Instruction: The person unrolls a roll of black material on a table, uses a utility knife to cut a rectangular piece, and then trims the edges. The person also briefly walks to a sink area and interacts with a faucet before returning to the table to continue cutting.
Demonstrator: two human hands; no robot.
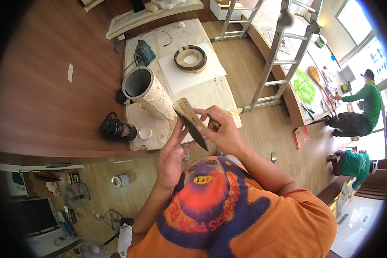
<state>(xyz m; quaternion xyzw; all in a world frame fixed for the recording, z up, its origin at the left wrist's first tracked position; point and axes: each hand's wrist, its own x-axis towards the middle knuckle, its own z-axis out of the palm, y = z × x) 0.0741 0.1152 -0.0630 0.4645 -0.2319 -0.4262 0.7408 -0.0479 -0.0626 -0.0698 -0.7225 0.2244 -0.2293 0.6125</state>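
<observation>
In front of my chest, my right hand [222, 132] pinches a short curved strip [195, 130], dark on one stretch and tan with printing on the other. My left hand [171, 160] is palm up with its fingers spread, the fingertips close against the strip's dark side; whether they press on it I cannot tell. Just beyond stands a wide grey tube [152, 95] with a torn, printed paper wrap. Farther back, a black roll and a wood-coloured roll of banding [191, 60] lie on a white sheet [165, 71].
A blue power tool [145, 53], black flask [118, 129] and small white cup [145, 133] are on or by the covered table [228, 96]. A ladder [274, 73] stands beyond it. Two people in green [365, 101] are at the right. A tin [120, 181] sits on the floor.
</observation>
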